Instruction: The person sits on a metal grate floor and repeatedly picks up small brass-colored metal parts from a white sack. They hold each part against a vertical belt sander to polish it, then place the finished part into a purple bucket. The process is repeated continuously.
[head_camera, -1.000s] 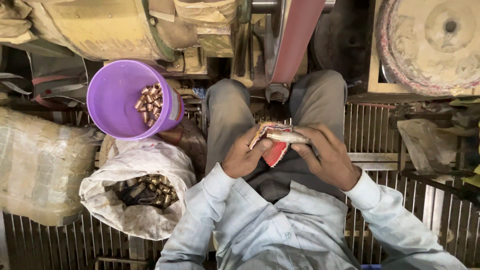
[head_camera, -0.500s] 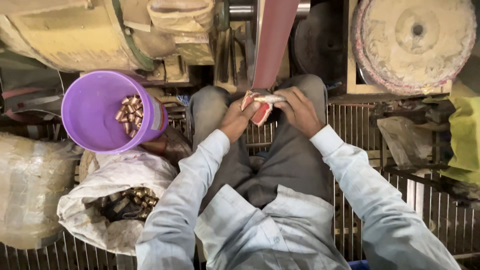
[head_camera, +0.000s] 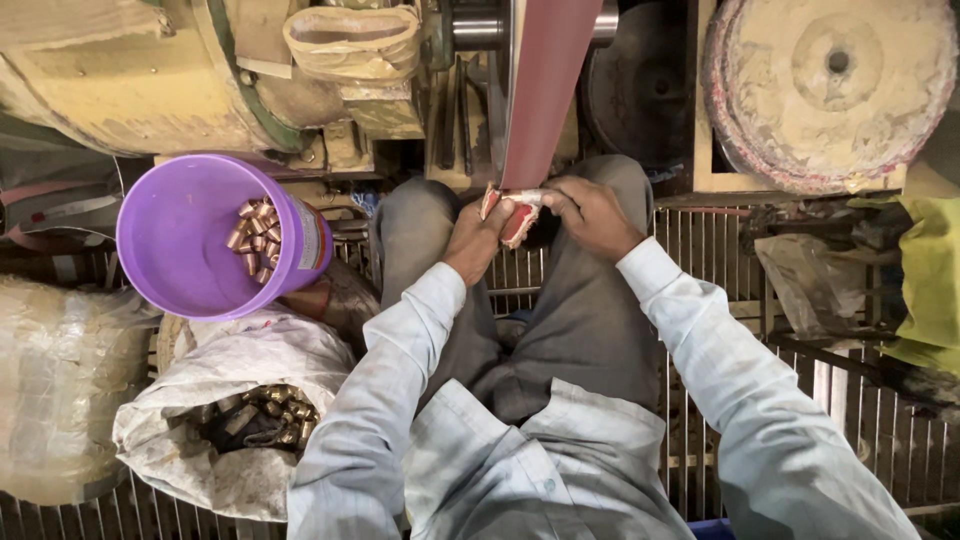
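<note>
Both hands (head_camera: 535, 215) now pressing metal piece (head_camera: 524, 197) against red belt (head_camera: 545, 90) — earlier lap-level

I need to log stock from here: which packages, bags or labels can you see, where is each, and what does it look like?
White sack: lower left on the floor grating, crumpled, open, holding dull brass-coloured pieces.
Wrapped bundle: far left edge, bulky, pale clear plastic.
Label: on the side of the purple tub, a white and red rectangle.
Green bag: right edge, crumpled.
No signs or screens.

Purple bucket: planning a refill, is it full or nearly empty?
Nearly empty: the purple bucket holds only a small cluster of brass pieces; bare walls elsewhere.
</note>
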